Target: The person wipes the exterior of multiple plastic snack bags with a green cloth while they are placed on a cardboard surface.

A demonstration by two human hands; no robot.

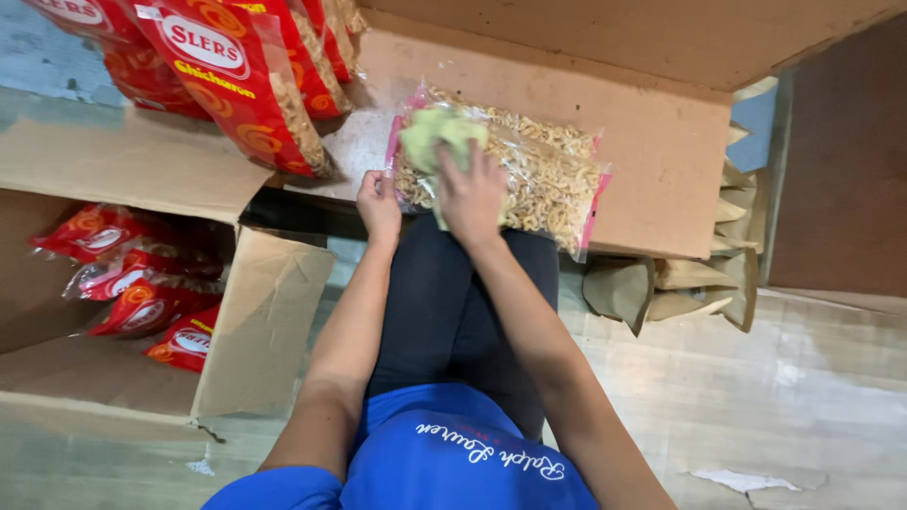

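Note:
A clear plastic snack bag with pink edges, full of pale curly pieces, lies on a flat brown cardboard sheet in front of me. My left hand pinches the bag's near left edge. My right hand presses a light green cloth onto the top of the bag. Both forearms reach forward over my dark-trousered legs.
Red printed snack bags lean in a stack at the upper left. An open cardboard box at my left holds more red bags. Folded brown paper bags stand in a row at the right, on a worn pale floor.

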